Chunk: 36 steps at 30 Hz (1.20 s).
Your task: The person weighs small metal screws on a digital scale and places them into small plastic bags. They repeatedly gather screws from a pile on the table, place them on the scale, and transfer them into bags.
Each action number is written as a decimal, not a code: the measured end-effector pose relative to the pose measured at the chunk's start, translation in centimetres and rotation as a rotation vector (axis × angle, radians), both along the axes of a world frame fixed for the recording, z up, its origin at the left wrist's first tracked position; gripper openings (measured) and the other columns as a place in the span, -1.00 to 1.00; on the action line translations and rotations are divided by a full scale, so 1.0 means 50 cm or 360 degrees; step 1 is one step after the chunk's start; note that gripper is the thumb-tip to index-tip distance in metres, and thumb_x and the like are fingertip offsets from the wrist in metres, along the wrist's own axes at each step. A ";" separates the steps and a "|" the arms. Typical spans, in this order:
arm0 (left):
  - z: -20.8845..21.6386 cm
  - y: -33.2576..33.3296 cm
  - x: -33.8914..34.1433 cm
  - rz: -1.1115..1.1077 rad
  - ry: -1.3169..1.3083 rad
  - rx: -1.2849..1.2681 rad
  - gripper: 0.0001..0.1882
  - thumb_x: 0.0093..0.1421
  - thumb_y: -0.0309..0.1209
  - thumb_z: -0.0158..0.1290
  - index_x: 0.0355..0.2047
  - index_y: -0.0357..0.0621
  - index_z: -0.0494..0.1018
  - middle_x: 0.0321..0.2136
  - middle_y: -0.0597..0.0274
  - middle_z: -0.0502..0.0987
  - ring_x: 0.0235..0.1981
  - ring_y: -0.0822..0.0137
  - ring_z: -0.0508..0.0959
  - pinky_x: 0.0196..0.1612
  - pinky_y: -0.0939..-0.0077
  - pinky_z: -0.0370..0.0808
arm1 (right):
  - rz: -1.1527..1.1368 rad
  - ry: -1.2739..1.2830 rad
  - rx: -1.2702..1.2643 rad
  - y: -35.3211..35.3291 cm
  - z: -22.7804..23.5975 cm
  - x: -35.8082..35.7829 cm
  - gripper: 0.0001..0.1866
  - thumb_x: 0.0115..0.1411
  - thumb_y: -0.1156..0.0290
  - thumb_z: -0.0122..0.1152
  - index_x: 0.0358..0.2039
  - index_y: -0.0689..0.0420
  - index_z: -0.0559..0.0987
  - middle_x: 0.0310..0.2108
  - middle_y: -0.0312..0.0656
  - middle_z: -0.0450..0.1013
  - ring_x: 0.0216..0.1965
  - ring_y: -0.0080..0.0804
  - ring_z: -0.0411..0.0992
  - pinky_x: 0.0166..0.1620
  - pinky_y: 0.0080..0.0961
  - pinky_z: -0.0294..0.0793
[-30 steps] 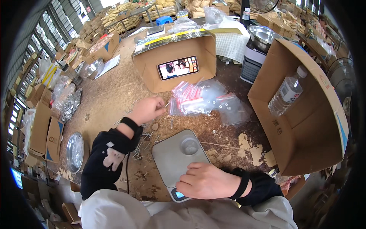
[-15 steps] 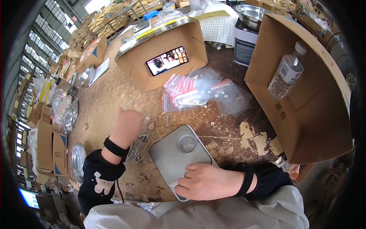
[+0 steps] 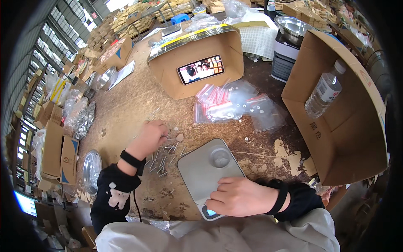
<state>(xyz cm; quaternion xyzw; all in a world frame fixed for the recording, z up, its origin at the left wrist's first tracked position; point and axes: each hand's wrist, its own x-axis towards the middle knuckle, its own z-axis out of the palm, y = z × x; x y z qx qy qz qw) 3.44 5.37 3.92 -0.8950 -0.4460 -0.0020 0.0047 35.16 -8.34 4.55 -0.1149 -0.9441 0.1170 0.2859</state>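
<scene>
My left hand (image 3: 147, 137) is over a loose scatter of thin metal pins, like screws or nails (image 3: 158, 163), on the worn brown table. Its fingers are curled together, and what they hold, if anything, is hidden. In front of me lies a flat scale (image 3: 196, 170) with a grey metal top and a small lit display (image 3: 210, 212) at its near end. A small clear round cup (image 3: 220, 158) sits on the far part of the top. My right hand (image 3: 240, 196) rests over the scale's near right part, fingers bent inward; their grip is hidden.
Clear zip bags with red strips (image 3: 224, 107), holding small white round pieces, lie beyond the scale. A phone (image 3: 201, 69) leans inside an open carton (image 3: 168, 84). At right, a larger carton (image 3: 306, 126) holds a water bottle (image 3: 323, 94). A metal dish (image 3: 92, 172) lies at left.
The whole view has shifted, carrying the scene rightward. My left hand, blurred before, now shows sharply with curled fingers by the pins. The scale's lit display has come into sight beside my right hand.
</scene>
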 end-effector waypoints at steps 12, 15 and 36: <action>-0.003 -0.151 0.030 -0.0344 -0.0017 -0.0520 -0.14 0.13 -0.31 0.17 0.39 -0.10 0.04 0.42 0.12 0.04 0.46 0.09 -0.04 0.42 -0.08 -0.15 | -0.0045 -0.0028 0.0010 0.003 0.003 -0.002 -0.90 -0.02 0.39 0.12 -0.47 0.07 0.42 -0.56 -0.31 0.32 -0.48 -0.41 0.44 -0.29 -0.51 0.41; -0.022 -0.162 0.030 -0.0325 0.0061 -0.0360 -0.19 0.18 -0.24 0.12 0.39 -0.08 0.06 0.42 0.13 0.03 0.45 0.09 -0.03 0.42 -0.07 -0.12 | -0.0052 -0.0038 0.0002 0.004 0.007 -0.001 -0.90 -0.02 0.38 0.12 -0.47 0.08 0.42 -0.56 -0.31 0.32 -0.48 -0.40 0.44 -0.30 -0.50 0.42; -0.050 -0.138 0.002 -0.0394 -0.0063 -0.0359 -0.36 0.25 -0.14 0.00 0.32 -0.03 0.22 0.43 -0.04 -0.06 0.45 -0.06 -0.07 0.40 -0.11 -0.09 | 0.0005 -0.0051 -0.0020 -0.005 0.000 0.002 -0.83 -0.09 0.38 0.18 -0.47 0.11 0.42 -0.55 -0.30 0.26 -0.51 -0.43 0.40 -0.31 -0.52 0.42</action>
